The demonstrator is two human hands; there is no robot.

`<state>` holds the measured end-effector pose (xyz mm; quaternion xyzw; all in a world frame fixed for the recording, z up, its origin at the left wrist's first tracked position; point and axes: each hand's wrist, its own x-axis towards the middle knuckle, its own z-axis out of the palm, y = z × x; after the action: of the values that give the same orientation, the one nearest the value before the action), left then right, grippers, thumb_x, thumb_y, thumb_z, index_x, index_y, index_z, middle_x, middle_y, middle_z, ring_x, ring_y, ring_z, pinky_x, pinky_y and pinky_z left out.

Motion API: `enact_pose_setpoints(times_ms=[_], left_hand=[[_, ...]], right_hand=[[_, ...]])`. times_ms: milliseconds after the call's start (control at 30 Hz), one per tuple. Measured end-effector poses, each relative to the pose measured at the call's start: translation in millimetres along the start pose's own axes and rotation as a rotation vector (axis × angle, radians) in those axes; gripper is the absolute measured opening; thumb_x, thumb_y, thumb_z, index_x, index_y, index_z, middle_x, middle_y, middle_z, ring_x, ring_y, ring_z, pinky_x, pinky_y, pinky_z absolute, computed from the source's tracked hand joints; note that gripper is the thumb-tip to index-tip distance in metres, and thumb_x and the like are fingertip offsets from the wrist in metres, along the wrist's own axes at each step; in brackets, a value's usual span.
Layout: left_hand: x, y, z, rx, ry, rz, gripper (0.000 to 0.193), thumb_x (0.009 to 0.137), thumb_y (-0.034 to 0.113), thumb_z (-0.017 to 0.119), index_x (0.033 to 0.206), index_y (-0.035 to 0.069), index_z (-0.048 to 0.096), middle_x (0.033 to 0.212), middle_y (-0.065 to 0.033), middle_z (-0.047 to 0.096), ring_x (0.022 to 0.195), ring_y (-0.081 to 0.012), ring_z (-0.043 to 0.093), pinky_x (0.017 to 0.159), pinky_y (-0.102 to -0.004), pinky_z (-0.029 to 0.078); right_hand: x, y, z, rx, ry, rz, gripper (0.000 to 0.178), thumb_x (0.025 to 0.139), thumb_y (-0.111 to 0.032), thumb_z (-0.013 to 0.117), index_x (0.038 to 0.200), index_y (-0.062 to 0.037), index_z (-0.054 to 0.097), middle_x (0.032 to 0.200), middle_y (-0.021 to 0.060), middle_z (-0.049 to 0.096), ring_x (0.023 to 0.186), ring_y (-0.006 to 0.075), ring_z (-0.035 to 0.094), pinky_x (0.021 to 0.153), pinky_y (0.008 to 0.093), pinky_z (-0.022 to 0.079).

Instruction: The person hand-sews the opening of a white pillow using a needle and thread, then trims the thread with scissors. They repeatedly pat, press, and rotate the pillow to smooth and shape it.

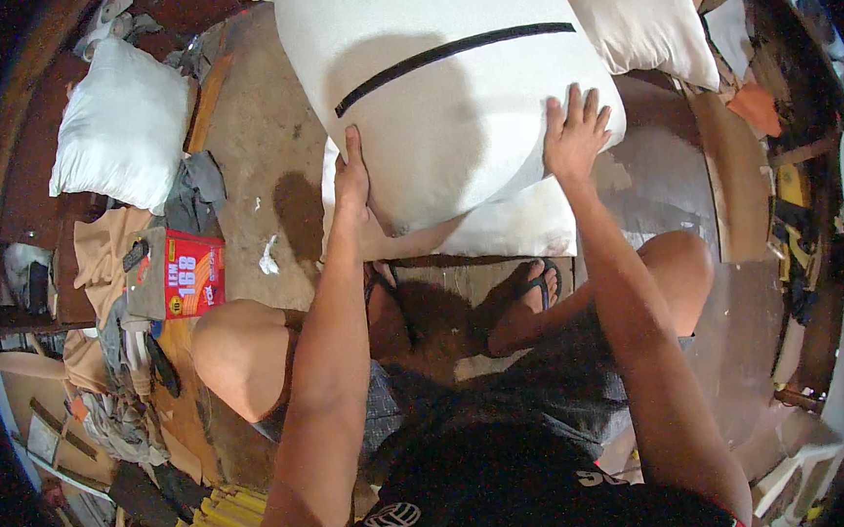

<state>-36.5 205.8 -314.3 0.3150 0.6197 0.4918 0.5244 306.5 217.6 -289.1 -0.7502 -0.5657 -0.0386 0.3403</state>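
A large, plump white cushion [451, 124] with a long black strip [457, 57] across its upper face stands in front of me. My left hand [352, 178] grips its left edge, thumb up on the face and the other fingers mostly hidden behind the side. On the lower right of the face lies my right hand [576, 135], flat with its fingers spread. Beneath the cushion, another white cushion or cloth [527, 222] rests on the floor, its near edge in front of my feet.
A white pillow [119, 128] sits at the far left, above a red and grey box [183, 275] with a small dark object on it. Crumpled cloths [125, 426] pile up at left. Another off-white pillow [640, 18] is at the far right, near brown cardboard [732, 178].
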Motion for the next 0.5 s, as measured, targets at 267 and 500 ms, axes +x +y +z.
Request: enact_pose_setpoints(times_ms=[267, 500], left_hand=[[-6, -1, 26, 0.025, 0.084, -0.013, 0.125, 0.082, 0.089, 0.052, 0.158, -0.006, 0.022, 0.143, -0.0269, 0.054, 0.124, -0.0366, 0.061, 0.105, -0.0464, 0.049], [23, -6, -12, -0.086, -0.111, 0.058, 0.098, 0.093, 0.081, 0.044, 0.153, 0.004, 0.038, 0.135, -0.0216, 0.061, 0.113, -0.0347, 0.066, 0.096, -0.049, 0.054]], right_hand=[[-56, -60, -15, -0.071, -0.074, -0.362, 0.074, 0.099, -0.055, 0.052, 0.154, -0.0072, 0.044, 0.164, 0.0239, 0.031, 0.15, 0.0577, 0.017, 0.117, 0.0759, 0.01], [-73, -84, -31, 0.089, -0.172, -0.704, 0.071, 0.092, -0.045, 0.068, 0.153, -0.0159, 0.047, 0.165, 0.0198, 0.03, 0.153, 0.0436, 0.023, 0.12, 0.069, 0.014]])
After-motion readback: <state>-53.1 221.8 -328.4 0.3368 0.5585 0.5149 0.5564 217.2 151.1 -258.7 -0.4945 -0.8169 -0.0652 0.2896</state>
